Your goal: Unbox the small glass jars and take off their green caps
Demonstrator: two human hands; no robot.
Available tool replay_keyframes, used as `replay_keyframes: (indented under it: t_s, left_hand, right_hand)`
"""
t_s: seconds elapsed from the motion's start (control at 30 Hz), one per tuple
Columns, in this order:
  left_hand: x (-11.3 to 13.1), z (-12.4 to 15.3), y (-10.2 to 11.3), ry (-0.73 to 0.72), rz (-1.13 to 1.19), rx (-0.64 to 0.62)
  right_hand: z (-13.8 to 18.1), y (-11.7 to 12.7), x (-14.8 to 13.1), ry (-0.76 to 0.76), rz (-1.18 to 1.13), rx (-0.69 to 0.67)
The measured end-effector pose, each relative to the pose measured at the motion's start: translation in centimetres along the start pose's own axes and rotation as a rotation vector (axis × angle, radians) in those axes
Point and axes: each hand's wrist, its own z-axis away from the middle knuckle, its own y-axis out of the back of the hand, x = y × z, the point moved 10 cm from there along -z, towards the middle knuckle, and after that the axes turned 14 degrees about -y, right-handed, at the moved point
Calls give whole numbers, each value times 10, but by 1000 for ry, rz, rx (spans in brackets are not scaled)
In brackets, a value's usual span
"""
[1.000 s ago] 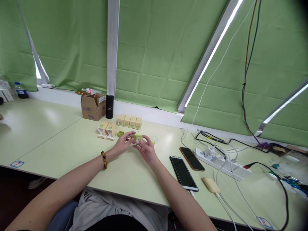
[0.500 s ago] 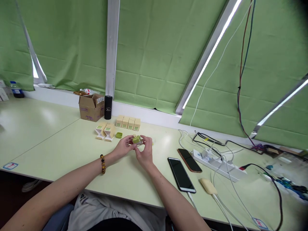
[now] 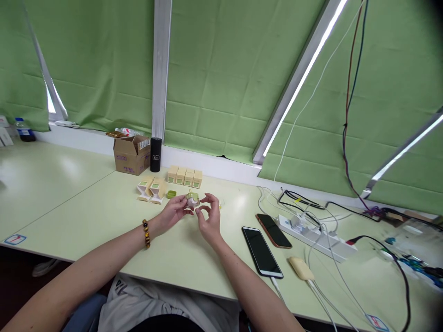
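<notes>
My left hand [image 3: 173, 212] holds a small clear case with a green top [image 3: 192, 199] between thumb and fingers, a little above the table. Just to the right of it, my right hand [image 3: 210, 219] has thumb and fingers apart and curved, with nothing visible between them. A small green square tray [image 3: 171, 194] lies beyond my left hand. Left of that stand two opened cream cartons [image 3: 157, 192] with their flaps out. Farther back is a row of several small closed cream boxes [image 3: 184, 177]. A small clear piece with a yellow spot [image 3: 220, 206] lies partly behind my right hand.
A cardboard box [image 3: 131, 157] and a black tumbler [image 3: 155, 155] stand against the wall. To the right lie two phones [image 3: 262, 251], a white power strip [image 3: 314, 237] with tangled cables, and a cream oval case [image 3: 301, 268]. A bottle [image 3: 25, 130] stands far left.
My right hand has let go of the case and moved slightly right, its fingers spreading. My left hand has shifted a little left, tilting the case so more of its clear part shows.
</notes>
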Motion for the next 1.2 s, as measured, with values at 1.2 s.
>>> replay_keyframes:
  t_s: [1.2]
  left_hand:
    - [41,7,-13,-374,-1026,-74]
  right_hand:
    - [-16,-12,42,-345,-424,-181]
